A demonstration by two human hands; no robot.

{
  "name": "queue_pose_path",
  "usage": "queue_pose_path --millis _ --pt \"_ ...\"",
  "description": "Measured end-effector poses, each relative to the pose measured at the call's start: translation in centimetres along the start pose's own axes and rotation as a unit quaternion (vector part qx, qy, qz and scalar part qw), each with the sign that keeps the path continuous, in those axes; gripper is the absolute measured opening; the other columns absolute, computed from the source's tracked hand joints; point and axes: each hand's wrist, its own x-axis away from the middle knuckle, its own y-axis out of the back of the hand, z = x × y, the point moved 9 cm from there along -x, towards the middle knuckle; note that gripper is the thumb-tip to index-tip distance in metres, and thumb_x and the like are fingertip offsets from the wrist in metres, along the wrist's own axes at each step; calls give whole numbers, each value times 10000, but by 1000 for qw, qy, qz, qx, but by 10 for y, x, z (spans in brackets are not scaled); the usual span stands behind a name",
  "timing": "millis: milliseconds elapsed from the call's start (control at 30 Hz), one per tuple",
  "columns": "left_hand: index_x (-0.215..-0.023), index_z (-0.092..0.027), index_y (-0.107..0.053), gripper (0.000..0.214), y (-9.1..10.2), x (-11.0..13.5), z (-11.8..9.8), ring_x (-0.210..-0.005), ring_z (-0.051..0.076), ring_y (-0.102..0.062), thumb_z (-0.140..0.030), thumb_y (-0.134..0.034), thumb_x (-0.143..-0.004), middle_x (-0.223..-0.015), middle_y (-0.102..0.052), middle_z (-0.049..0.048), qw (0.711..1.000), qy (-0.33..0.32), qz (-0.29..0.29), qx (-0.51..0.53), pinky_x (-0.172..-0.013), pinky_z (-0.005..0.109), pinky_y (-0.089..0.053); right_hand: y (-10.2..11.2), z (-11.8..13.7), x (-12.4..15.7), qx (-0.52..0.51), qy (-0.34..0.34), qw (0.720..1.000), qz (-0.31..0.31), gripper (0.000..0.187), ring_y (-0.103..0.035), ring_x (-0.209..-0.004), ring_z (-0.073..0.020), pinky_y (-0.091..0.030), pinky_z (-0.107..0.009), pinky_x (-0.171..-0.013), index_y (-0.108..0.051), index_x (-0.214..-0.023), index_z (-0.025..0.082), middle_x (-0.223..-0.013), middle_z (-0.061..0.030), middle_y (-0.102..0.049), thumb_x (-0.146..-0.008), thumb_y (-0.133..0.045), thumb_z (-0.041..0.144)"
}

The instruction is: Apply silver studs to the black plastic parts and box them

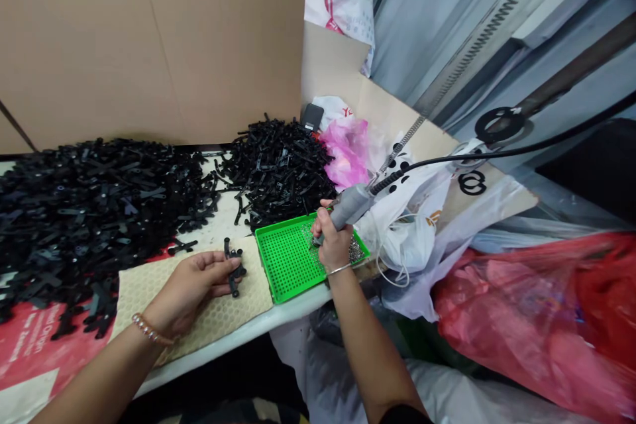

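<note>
Left hand (191,285): grip pinches a black plastic part (233,268) over a honeycomb mat (233,308). Right hand (334,242): grip is closed around a grey electric screwdriver (350,207), tip at a green perforated tray (285,262). Black parts (275,169) lie heaped on the far worktop (223,225).

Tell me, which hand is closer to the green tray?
Right. The right hand is over the green tray, gripping a grey power tool; the left hand, holding black plastic pieces, sits left of it above a beige honeycomb mat.

Green gridded tray (283,271); black plastic parts (278,172); beige honeycomb mat (218,318).
</note>
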Motion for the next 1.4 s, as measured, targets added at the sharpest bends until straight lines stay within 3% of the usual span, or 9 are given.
queue_pose_path --millis 133,233,400,533,667,767,1400 --pt "-716 -125 -684 154 -1 1 0 -607 130 -653 -157 -811 -635 -680 -704 44 1000 4 -1 8 -580 205 -561 0 -2 0 3 0 1000 7 285 -428 -394 -52 -384 -194 -410 -573 -841 191 -517 96 -483 -701 -728 385" --pt "-693 -124 -666 115 -3 3 -1 -598 123 -646 -126 -777 -667 -655 -695 35 1000 4 0 18 -579 204 -554 1 -1 0 6 5 1000 6 300 -433 -400 -57 -377 -193 -416 -592 -897 189 -500 98 -486 -704 -723 378" --pt "-687 -120 -633 103 -5 4 -3 -574 113 -628 -135 -728 -723 -636 -685 34 1000 -3 1 11 -539 197 -521 -10 27 2 -55 26 998 -5 313 -381 -391 -45 -352 -189 -435 -594 -980 204 -486 116 -452 -719 -710 332" --pt "-643 -127 -595 162 -5 4 -5 -555 112 -612 -140 -751 -688 -592 -655 12 1000 -16 1 22 -534 210 -512 -53 43 24 -138 -2 989 44 298 -324 -385 -41 -340 -191 -438 -579 -979 223 -490 123 -392 -739 -674 373" --pt "-641 -131 -573 196 -6 3 -5 -546 111 -599 -165 -765 -663 -576 -638 3 999 -24 9 31 -526 215 -505 -105 22 59 -149 -88 977 126 311 -315 -365 -47 -333 -201 -420 -557 -977 229 -471 128 -375 -733 -673 383" --pt "-675 -120 -587 182 -7 2 -4 -542 104 -593 -184 -757 -669 -604 -648 9 999 -27 19 27 -513 207 -493 -123 6 74 -149 -116 971 148 330 -342 -369 -47 -339 -203 -429 -544 -976 215 -469 125 -406 -726 -688 376" --pt "-694 -120 -594 212 -7 2 -4 -558 103 -589 -231 -771 -657 -634 -644 9 999 -31 32 29 -518 206 -489 -123 -5 72 -130 -96 977 139 314 -354 -369 -50 -368 -215 -447 -516 -974 221 -473 126 -409 -736 -667 358"
